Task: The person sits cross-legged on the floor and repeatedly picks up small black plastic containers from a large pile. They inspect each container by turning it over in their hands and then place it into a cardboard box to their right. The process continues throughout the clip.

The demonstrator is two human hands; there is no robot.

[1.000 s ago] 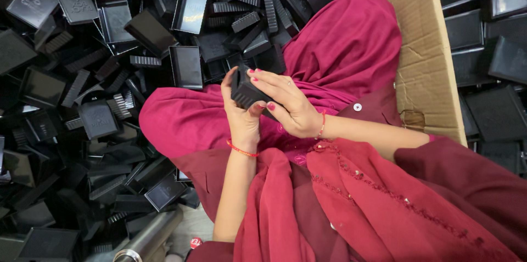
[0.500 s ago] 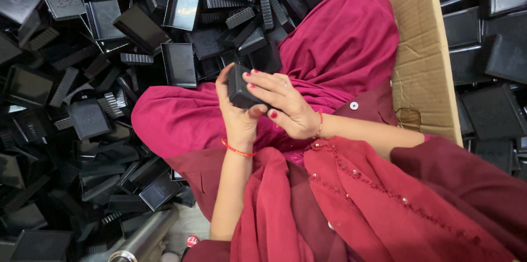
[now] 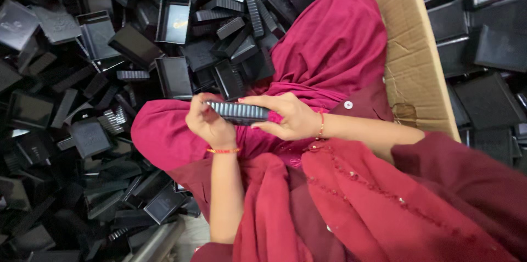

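i hold one black ribbed plastic piece [image 3: 237, 111] between my two hands, above my lap, so i can see its long side with the ridges. my left hand [image 3: 207, 124] closes around its end at 9 o'clock, the fingers curled over the top edge to keep it steady. my right hand [image 3: 290, 119] grips the other end at 3 o'clock, thumb below and fingers above, so the piece lies almost level across both hands. both hands are closed on it, not wide. under the hands is my dark red cloth [image 3: 329, 59], which covers my knees and makes a soft place to work. from 7 to 12 o'clock a big heap of black plastic trays and covers [image 3: 99, 64] lies all around, close to my left hand, easy to reach. at 2 o'clock a brown cardboard box [image 3: 411, 59] stands beside my knee, and more black trays [image 3: 483, 48] lie behind it.
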